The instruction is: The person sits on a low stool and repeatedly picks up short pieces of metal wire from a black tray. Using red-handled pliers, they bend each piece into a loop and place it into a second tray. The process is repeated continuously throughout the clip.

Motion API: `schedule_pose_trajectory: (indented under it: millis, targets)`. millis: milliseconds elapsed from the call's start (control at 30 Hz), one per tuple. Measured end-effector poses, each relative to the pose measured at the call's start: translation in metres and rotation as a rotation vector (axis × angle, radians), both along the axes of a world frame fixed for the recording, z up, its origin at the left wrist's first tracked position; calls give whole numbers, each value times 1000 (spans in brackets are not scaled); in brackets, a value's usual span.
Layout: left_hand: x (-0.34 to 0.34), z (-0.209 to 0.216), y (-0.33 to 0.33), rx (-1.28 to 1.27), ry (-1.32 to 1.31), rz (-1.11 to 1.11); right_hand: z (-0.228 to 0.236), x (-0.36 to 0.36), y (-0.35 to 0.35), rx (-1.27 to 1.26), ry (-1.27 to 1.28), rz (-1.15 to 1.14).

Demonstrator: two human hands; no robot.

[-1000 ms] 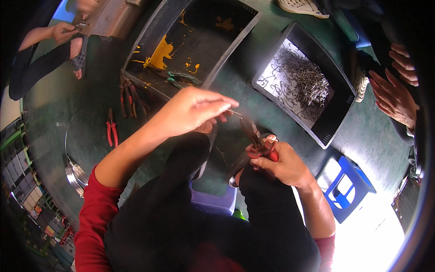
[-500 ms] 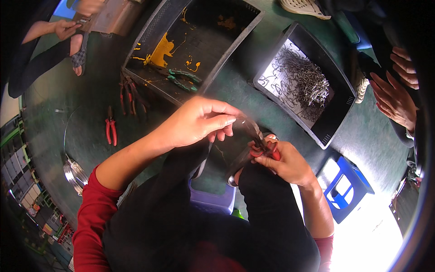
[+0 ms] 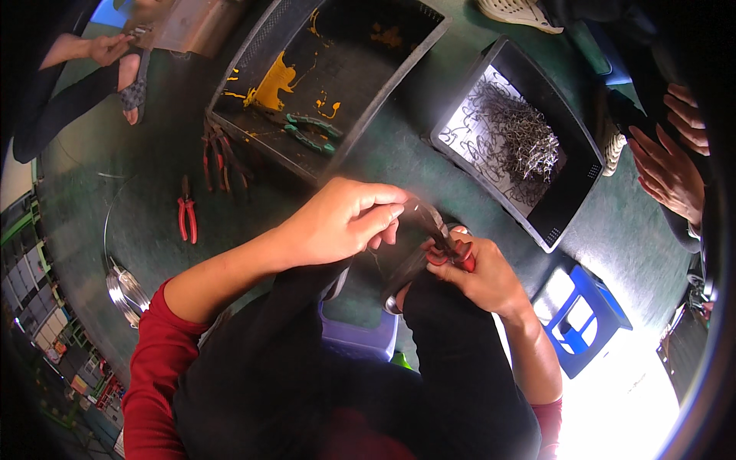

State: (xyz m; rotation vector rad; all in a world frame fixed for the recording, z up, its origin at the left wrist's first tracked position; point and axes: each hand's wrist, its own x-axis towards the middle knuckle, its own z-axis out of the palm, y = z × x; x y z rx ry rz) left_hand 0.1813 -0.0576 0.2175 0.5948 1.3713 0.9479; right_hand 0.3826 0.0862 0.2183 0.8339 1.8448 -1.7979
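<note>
My right hand [image 3: 483,274] is closed around the red handles of a pair of pliers [image 3: 437,230], whose dark jaws point up and to the left. Close to the jaw tips, my left hand [image 3: 337,222] pinches with thumb and forefinger. Whatever lies between those fingertips is too small and blurred to name. Both hands are above my knees. Beyond them on the right, a black crate [image 3: 498,195] holds a heap of bent wire pieces [image 3: 529,142] on a white sheet.
A larger black crate [image 3: 368,115] with yellow stains holds green-handled pliers [image 3: 310,136]. Red-handled pliers [image 3: 186,218] and a wire coil [image 3: 125,295] lie on the floor at left. A blue stool [image 3: 583,318] stands right. Other people's hands show at far right [image 3: 667,169] and upper left [image 3: 111,47].
My left hand has shifted slightly down and right, nearer the pliers' jaws. My right hand keeps its hold and has barely moved.
</note>
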Motion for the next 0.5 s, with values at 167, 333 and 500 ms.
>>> schedule_pose_trajectory:
  millis: [167,333,500]
  targets:
    - [6,2,-1,80,225,-45,3,-3,0,166,-76,40]
    - [15,2,-5,64,217,11,2,-6,-5,228,-63,-3]
    - [22,2,-5,62,156,114,1,-7,-7,300,-21,-2]
